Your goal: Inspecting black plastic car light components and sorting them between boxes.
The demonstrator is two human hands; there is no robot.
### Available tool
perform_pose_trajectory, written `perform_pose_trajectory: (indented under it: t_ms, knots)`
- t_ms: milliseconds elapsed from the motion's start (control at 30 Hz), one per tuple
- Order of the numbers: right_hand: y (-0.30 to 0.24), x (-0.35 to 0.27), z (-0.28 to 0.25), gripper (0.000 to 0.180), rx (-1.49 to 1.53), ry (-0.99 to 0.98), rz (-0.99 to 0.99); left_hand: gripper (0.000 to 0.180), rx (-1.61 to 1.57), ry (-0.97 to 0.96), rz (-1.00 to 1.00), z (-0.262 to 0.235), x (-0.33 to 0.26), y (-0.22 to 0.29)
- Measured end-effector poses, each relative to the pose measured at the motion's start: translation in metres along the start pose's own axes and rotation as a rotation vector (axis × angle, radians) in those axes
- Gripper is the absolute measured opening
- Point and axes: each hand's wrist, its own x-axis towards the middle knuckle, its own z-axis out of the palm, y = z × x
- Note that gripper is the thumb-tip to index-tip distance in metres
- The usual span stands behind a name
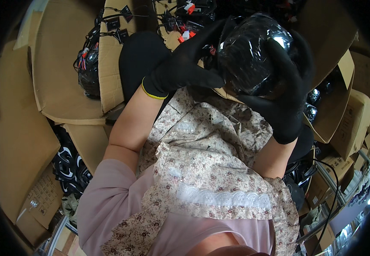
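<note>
A rounded black thing wrapped in shiny clear film [251, 55] is held up over the far side of my lap; the film hides its exact kind. My left hand [185, 68], in a black glove with a yellow cuff edge, grips its left side, thumb toward me and the other fingers partly hidden behind. On its right side, my right hand [285, 89] wears a matching black glove. One right finger lies along the film, and the thumb reaches under the near edge.
An open cardboard box [72, 64] at the left holds black wrapped parts with cables [90, 70]. Another carton [334, 102] stands at the right with shiny wrapped pieces inside. Cables with red connectors [187, 36] lie beyond my hands. A black cord [335, 192] hangs at lower right.
</note>
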Motion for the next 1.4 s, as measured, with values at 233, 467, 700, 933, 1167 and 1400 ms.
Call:
perform_pose_trajectory:
  t_ms: [233, 467, 700, 933, 1167, 1400]
  knots:
    - [-0.006, -0.025, 0.041, 0.093, 0.099, 0.085, 0.118, 0.110, -0.328, 0.102, -0.203, 0.022, -0.003, 0.016]
    - [-0.012, -0.036, 0.061, 0.093, -0.003, 0.213, 0.087, 0.094, -0.375, 0.097, -0.163, 0.034, -0.007, 0.024]
    - [0.000, -0.035, 0.070, 0.081, 0.665, 0.361, 0.261, 0.068, -0.136, 0.206, -0.193, 0.035, -0.016, 0.007]
    - [-0.021, -0.018, 0.058, 0.020, 0.963, 0.312, 0.701, 0.052, 0.001, 0.190, -0.098, 0.037, -0.022, -0.001]
    - [-0.001, -0.028, 0.057, 0.017, 0.499, 0.406, 0.151, 0.045, 0.701, 0.265, 0.414, 0.018, -0.008, 0.000]
    - [-0.002, -0.024, 0.059, 0.035, 0.257, 0.383, -0.152, 0.044, 1.031, 0.008, 0.424, 0.026, -0.005, 0.038]
